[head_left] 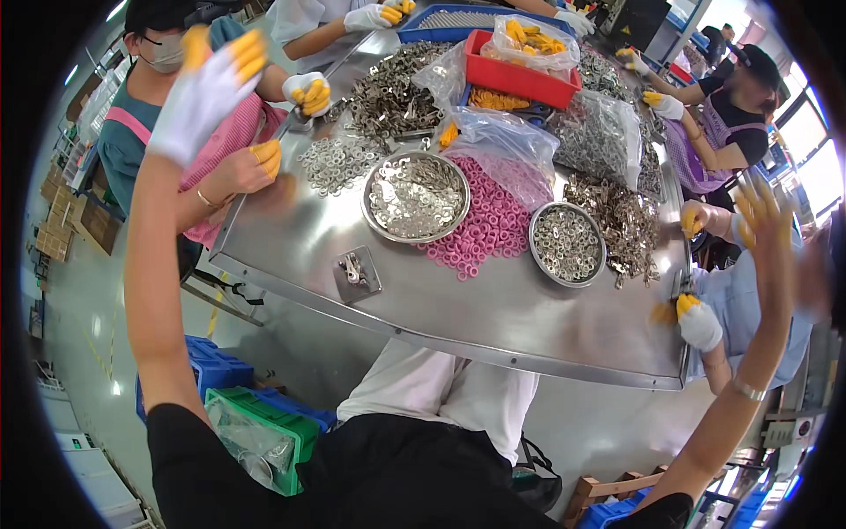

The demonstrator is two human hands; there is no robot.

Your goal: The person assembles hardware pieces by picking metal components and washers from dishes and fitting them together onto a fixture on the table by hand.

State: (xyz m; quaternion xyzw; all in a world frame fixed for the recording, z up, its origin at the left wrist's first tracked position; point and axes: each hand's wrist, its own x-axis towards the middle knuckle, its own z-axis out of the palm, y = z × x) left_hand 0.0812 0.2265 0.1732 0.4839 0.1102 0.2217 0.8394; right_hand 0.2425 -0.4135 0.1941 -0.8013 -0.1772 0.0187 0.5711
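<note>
Both my arms are raised, away from the metal table (pixel 467 331). My left hand (pixel 207 93), in a white glove with yellow fingertips, is up at the upper left with its fingers stretched out, holding nothing. At the right side my right hand (pixel 765 216) is also lifted; motion smears it, but its fingers look spread and nothing shows in them. Below and between them on the table are a round metal bowl of flat silver pieces (pixel 416 196), a pile of pink rings (pixel 483 220), a smaller bowl of metal rings (pixel 567 245) and a small clear square tray (pixel 358 275) with metal parts.
Piles of metal clips (pixel 388 93) and a red bin (pixel 520 75) with yellow parts fill the table's far half. Co-workers in gloves sit at the left (pixel 233 172) and right (pixel 701 322) edges. Green (pixel 300 432) and blue (pixel 211 361) crates stand on the floor.
</note>
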